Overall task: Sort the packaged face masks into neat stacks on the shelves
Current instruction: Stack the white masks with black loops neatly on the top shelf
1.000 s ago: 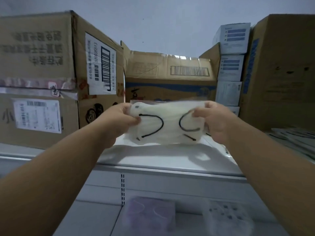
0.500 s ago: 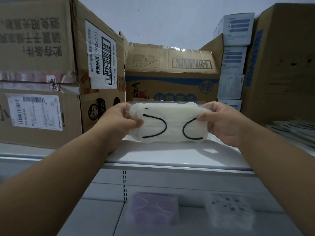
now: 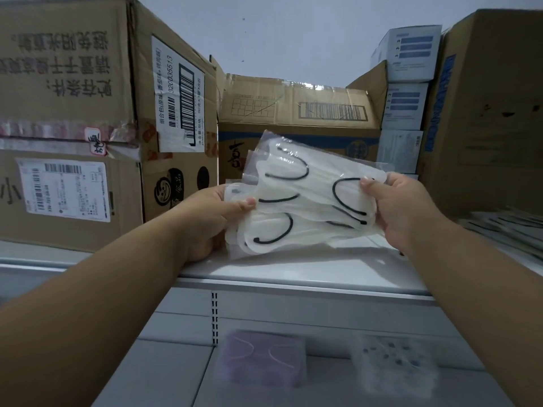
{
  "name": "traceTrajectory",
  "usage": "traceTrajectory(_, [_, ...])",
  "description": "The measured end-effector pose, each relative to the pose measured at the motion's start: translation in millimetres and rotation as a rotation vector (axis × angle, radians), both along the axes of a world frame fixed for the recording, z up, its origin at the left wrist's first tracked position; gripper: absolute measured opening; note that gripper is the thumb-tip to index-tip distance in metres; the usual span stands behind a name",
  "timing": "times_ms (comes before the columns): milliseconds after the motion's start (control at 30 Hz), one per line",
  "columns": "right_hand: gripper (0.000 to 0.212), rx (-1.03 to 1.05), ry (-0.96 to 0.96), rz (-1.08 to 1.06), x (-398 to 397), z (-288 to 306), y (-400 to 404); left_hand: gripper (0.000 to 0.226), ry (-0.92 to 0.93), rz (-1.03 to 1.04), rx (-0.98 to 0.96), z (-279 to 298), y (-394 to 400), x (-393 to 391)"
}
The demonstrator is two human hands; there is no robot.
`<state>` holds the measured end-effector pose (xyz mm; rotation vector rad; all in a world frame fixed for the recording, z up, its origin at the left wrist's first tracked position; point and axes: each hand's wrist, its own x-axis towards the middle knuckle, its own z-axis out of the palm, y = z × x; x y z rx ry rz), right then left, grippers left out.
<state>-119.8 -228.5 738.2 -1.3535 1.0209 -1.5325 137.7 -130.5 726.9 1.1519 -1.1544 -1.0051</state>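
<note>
My left hand [image 3: 211, 218] grips the left end of a bundle of packaged white masks [image 3: 299, 198] with black ear loops, thumb curled over the front. My right hand [image 3: 405, 212] pinches the right end, thumb on top, fingers behind. The packets are fanned out and tilted, held just above the upper shelf [image 3: 293, 268]. Cardboard boxes [image 3: 88, 118] stand at the far left and behind, with small white-and-blue boxes [image 3: 408, 80] stacked far right. On the lower shelf near me lie a purple mask pack [image 3: 261, 356] and a dotted mask pack [image 3: 393, 362], side by side.
</note>
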Motion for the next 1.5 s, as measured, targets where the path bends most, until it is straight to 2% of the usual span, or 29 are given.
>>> traceTrajectory(267, [0.006,0.075,-0.154,0.007,-0.4,-0.4,-4.4,0.030,0.028,0.059,-0.053,1.9,0.1,-1.8])
traceTrajectory(500, [0.008,0.089,-0.099,0.001,-2.4,-1.9,-7.5,0.028,0.067,0.125,-0.106,2.8,-3.4,-1.4])
traceTrajectory(600, [0.003,0.069,-0.072,-0.037,-1.7,-1.4,-6.6,0.019,0.057,0.164,-0.107,3.9,-6.7,-1.1])
traceTrajectory(700, [0.007,0.036,-0.047,-0.090,-3.6,-2.1,-5.7,0.011,0.057,0.177,-0.085,4.7,-8.9,0.4])
traceTrajectory(800, [0.010,0.028,-0.018,-0.170,-8.5,-2.8,-6.5,0.015,0.059,0.177,-0.067,2.2,-9.2,3.7])
traceTrajectory(900, [0.006,0.048,-0.078,-0.258,-13.4,-0.7,-9.1,0.015,0.070,0.235,-0.086,1.2,-9.2,6.7])
traceTrajectory(1000, [0.026,0.071,-0.168,-0.275,-17.0,2.9,-9.9,0.014,0.064,0.285,-0.138,0.9,-9.7,8.4])
traceTrajectory(1067, [0.034,0.062,-0.098,-0.244,-13.9,3.3,-9.1,0.015,0.052,0.312,-0.170,0.6,-9.8,8.7])
traceTrajectory(1167, [0.010,0.047,0.004,-0.110,-1.3,-0.1,-5.4,0.015,0.035,0.336,-0.216,2.0,-9.2,6.6])
traceTrajectory(1300, [0.012,0.077,0.172,0.096,10.6,-7.1,0.6,0.017,0.060,0.336,-0.229,6.3,-10.5,1.3])
traceTrajectory(1433, [0.012,0.109,0.136,0.200,11.6,-6.2,5.0,0.017,0.127,0.311,-0.253,12.5,-12.3,-7.4])
traceTrajectory(1500, [0.022,0.120,0.088,0.193,8.4,-4.2,3.1,0.012,0.192,0.310,-0.234,15.6,-12.3,-8.9])
